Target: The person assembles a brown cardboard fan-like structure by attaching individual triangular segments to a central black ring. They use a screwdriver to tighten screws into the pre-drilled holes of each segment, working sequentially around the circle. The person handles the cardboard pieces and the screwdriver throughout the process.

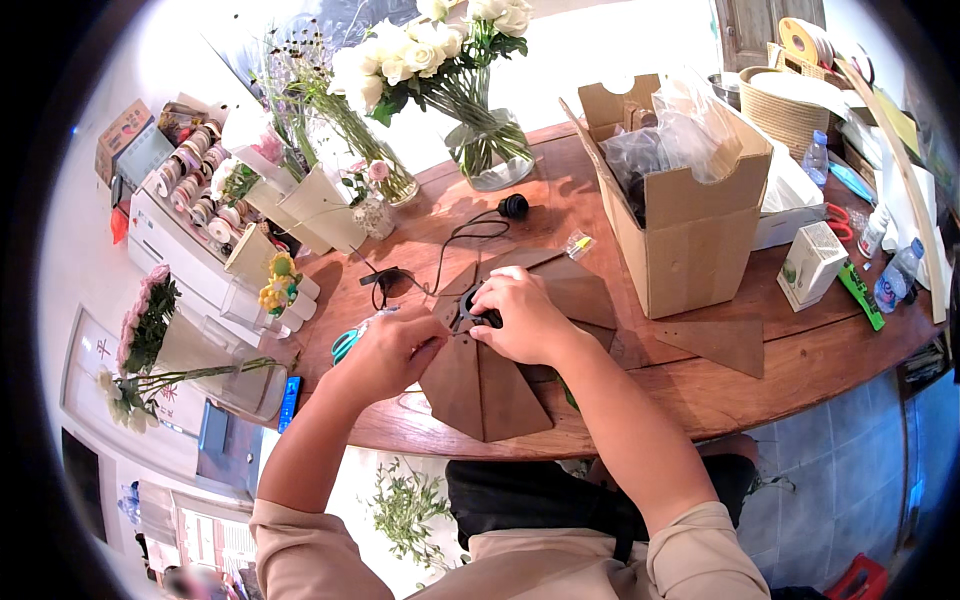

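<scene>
Brown, flat wedge-shaped panels (pixel 480 395) lie fanned out in a ring on the wooden table in front of me. At their centre is a black ring-shaped fitting (pixel 466 308). The fingers of my right hand (pixel 520 315) curl over this fitting, with the thumb near its lower edge. Just left of it, my left hand (pixel 400 345) is closed in a pinch by the panels' inner ends; whatever is between its fingertips is too small to make out. Another loose brown panel (pixel 715 345), triangular, rests to the right.
An open cardboard box (pixel 690 240) with plastic bags stands right of the panels. Behind them lie a black cord with a socket (pixel 513 206) and dark glasses (pixel 388 284). Teal-handled scissors (pixel 344 346) sit at left. Glass vases of white roses (pixel 490 150) stand at the back.
</scene>
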A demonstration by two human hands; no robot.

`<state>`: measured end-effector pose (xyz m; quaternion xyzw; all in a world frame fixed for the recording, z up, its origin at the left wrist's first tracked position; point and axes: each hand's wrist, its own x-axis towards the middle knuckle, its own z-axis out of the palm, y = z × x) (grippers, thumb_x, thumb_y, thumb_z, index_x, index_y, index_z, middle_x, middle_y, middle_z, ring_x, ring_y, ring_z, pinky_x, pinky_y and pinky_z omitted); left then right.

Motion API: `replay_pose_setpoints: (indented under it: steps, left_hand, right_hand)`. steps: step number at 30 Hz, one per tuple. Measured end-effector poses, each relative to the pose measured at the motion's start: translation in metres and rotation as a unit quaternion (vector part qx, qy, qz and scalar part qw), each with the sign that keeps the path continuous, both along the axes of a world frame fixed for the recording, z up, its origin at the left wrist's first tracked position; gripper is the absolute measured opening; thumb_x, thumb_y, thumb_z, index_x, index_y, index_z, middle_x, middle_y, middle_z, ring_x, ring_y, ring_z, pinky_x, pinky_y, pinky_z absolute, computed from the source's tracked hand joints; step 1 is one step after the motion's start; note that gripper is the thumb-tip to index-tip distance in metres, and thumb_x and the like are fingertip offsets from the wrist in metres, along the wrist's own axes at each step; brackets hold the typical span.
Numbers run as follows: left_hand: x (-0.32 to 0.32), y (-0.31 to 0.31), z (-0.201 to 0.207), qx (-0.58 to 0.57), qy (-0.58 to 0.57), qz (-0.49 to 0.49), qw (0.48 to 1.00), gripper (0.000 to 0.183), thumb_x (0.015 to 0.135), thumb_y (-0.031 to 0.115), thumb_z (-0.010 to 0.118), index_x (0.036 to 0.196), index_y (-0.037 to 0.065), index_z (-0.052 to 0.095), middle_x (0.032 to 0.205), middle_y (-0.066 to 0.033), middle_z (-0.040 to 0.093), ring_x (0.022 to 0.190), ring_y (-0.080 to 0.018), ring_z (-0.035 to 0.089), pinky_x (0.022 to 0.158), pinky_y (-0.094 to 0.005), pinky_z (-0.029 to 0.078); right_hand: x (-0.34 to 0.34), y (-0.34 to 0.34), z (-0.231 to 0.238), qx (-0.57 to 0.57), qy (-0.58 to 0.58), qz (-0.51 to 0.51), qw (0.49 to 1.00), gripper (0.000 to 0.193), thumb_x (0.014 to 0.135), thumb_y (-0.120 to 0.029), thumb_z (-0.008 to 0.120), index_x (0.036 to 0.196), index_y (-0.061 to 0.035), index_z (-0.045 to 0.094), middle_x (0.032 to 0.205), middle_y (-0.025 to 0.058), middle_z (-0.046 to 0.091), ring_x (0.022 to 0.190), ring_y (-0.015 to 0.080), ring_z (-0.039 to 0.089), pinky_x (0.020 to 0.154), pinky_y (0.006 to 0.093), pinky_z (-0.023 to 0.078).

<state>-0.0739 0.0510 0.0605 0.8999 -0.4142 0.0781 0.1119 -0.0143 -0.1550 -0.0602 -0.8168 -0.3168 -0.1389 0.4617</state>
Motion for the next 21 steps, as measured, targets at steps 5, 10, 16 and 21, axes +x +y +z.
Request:
replay_pose_setpoints:
  steps: [5,10,16,21]
  left_hand:
    - [0.000,-0.010,0.007,0.088,0.125,0.202,0.967,0.012,0.089,0.007,0.067,0.097,-0.001,0.070,0.089,-0.0189,0.067,0.084,-0.0392,0.069,0.068,-0.0448,0.054]
    - [0.011,-0.001,0.005,0.192,-0.036,-0.050,0.979,0.018,0.084,0.008,0.066,0.100,-0.001,0.070,0.086,-0.0178,0.066,0.083,-0.0386,0.069,0.070,-0.0471,0.055]
    - [0.003,-0.020,0.020,0.124,0.157,0.134,0.971,0.020,0.086,0.010,0.065,0.103,0.000,0.071,0.083,-0.0148,0.067,0.077,-0.0365,0.070,0.070,-0.0458,0.056]
    - [0.009,-0.003,-0.001,0.137,0.145,0.164,0.966,0.027,0.092,0.019,0.067,0.113,0.003,0.072,0.085,-0.0104,0.066,0.072,-0.0317,0.070,0.066,-0.0436,0.055]
  right_hand:
    - [0.002,-0.003,-0.002,0.006,-0.007,0.001,1.000,0.029,0.081,-0.026,0.085,0.104,-0.0091,0.080,0.117,0.0081,0.074,0.134,0.0323,0.052,0.113,0.0481,0.037]
    - [0.003,-0.006,-0.001,0.016,0.000,0.021,1.000,0.032,0.080,-0.026,0.085,0.107,-0.0089,0.081,0.114,0.0107,0.076,0.134,0.0344,0.054,0.113,0.0489,0.038]
    - [0.001,-0.004,-0.001,-0.017,-0.022,0.026,0.999,0.033,0.083,-0.025,0.082,0.113,-0.0102,0.080,0.120,0.0121,0.074,0.135,0.0344,0.053,0.114,0.0483,0.038]
    - [-0.002,0.000,-0.002,-0.008,-0.059,0.054,0.997,0.033,0.090,-0.019,0.073,0.122,-0.0105,0.075,0.124,0.0127,0.069,0.131,0.0308,0.054,0.115,0.0501,0.034]
